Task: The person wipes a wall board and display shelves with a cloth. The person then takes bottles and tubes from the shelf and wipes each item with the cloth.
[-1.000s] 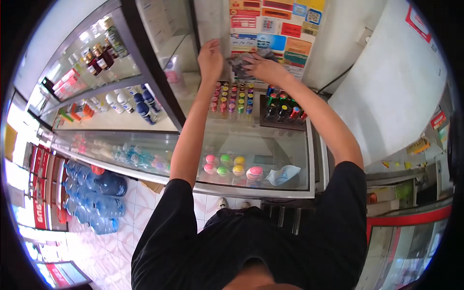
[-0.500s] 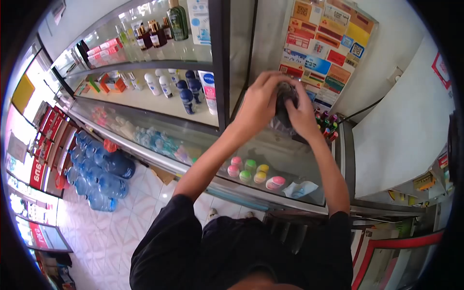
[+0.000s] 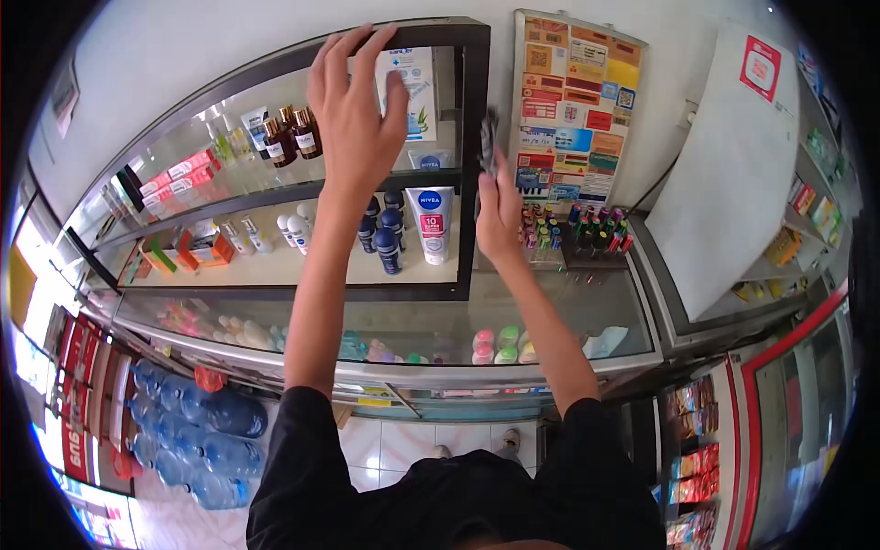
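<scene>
My left hand [image 3: 356,124] is raised in front of the glass display cabinet, fingers spread and reaching up to its dark top frame [image 3: 435,33]; whether the fingertips touch the frame I cannot tell. Behind the hand stand a white box with a green leaf print [image 3: 414,96] and dark brown bottles with gold caps [image 3: 305,135]. My right hand [image 3: 498,220] is closed around a dark, blurred bundle [image 3: 489,137] whose kind I cannot make out. It is held upright by the cabinet's right side post [image 3: 473,110].
A glass counter [image 3: 412,316] with colourful small tubs inside runs below the cabinet. Nivea tube [image 3: 433,225] and roll-ons [image 3: 389,249] stand on the lower shelf. Small bottles [image 3: 600,234] sit at right, under a sticker board [image 3: 573,110]. Blue water jugs [image 3: 229,454] stand on the floor.
Both hands were together around the dark bundle; now they are apart. My left hand has moved left and up to the cabinet top, while my right hand keeps the bundle. The view has shifted.
</scene>
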Available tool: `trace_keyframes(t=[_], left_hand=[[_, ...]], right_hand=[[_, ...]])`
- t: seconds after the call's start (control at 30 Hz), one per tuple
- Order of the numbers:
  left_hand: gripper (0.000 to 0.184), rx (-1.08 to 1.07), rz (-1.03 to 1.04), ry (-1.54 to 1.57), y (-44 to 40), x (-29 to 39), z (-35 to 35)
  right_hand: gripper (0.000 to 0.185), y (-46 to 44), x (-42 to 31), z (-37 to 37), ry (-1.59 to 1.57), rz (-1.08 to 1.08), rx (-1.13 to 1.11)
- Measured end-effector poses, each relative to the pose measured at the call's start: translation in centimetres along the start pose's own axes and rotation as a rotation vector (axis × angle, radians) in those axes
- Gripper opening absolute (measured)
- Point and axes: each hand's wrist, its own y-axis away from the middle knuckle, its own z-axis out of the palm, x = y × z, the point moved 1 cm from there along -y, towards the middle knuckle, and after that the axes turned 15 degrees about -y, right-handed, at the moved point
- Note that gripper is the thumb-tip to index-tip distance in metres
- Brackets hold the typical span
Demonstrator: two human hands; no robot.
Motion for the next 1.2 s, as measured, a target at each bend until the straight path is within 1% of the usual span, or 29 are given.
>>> trace_keyframes(t=[0.07,0.1,0.17,0.23,0.33,0.37,0.43,0.5,0.57,0.6,0.7,0.8,0.9,0.97,1.0,1.07,1.13,1.17,1.2], left_hand=[[0.041,-0.012,0.066,-0.177,-0.9,0.1,0.7],[0.040,-0.017,0.058,-0.192,-1.2,0.2,1.1],[0.039,-0.040,0.041,-0.218,-1.2,0.6,1.7],[0.037,-0.054,0.018,-0.221,-1.3,0.6,1.9],[0.037,-0.066,-0.011,-0.207,-1.2,0.6,2.0],[0.038,-0.066,-0.016,-0.204,-1.1,0.6,2.1],[0.040,-0.071,-0.031,-0.198,-0.9,1.0,2.1],[0.042,-0.078,-0.055,-0.203,-0.9,1.4,2.2],[0.045,-0.091,-0.076,-0.189,-0.9,1.7,2.2],[0.046,-0.093,-0.088,-0.194,-0.8,1.8,2.3],[0.049,-0.091,-0.116,-0.198,-0.7,2.3,2.5],[0.050,-0.100,-0.138,-0.199,-1.0,2.6,2.3],[0.050,-0.110,-0.134,-0.197,-1.0,2.5,2.2],[0.049,-0.125,-0.143,-0.212,-1.1,2.6,2.1],[0.050,-0.123,-0.143,-0.212,-1.0,2.5,2.2],[0.054,-0.130,-0.144,-0.208,-0.9,2.4,2.5],[0.061,-0.156,-0.146,-0.202,-0.7,2.3,2.6],[0.064,-0.109,-0.137,-0.193,-0.6,2.6,2.4],[0.067,-0.065,-0.127,-0.184,-0.3,3.1,2.2]], right_hand=[[0.050,1.6,0.6,0.3,0.021,-0.036,0.019],[0.051,0.5,-0.4,0.7,0.010,-0.031,0.014],[0.054,-3.7,-3.4,1.5,-0.011,-0.011,0.006],[0.057,-8.8,-4.5,2.1,-0.088,-0.087,0.016],[0.058,-11.6,-7.5,3.0,-0.173,0.121,0.044],[0.058,-10.9,-7.0,3.1,-0.096,0.076,0.048],[0.058,-6.7,-4.1,2.7,0.056,-0.016,0.065],[0.058,-2.4,-2.4,2.4,0.007,-0.017,0.071],[0.058,-0.3,-1.1,1.9,0.022,0.039,0.052],[0.058,-0.3,-0.8,1.8,0.031,0.067,0.042],[0.057,-6.2,-5.1,2.8,0.006,-0.067,0.021],[0.056,-11.5,-7.9,3.9,-0.103,-0.146,-0.004],[0.054,-8.9,-6.7,3.6,-0.006,-0.137,0.029],[0.053,-4.4,-5.0,2.8,0.026,-0.052,0.021],[0.054,-2.1,-3.2,2.4,0.020,-0.063,0.006],[0.055,1.4,-1.9,1.6,0.000,0.052,-0.017],[0.056,0.4,-0.6,1.2,0.038,0.114,-0.034],[0.057,0.0,0.0,0.9,0.058,0.151,-0.040],[0.057,-1.7,-0.9,0.9,0.024,0.128,-0.059]])
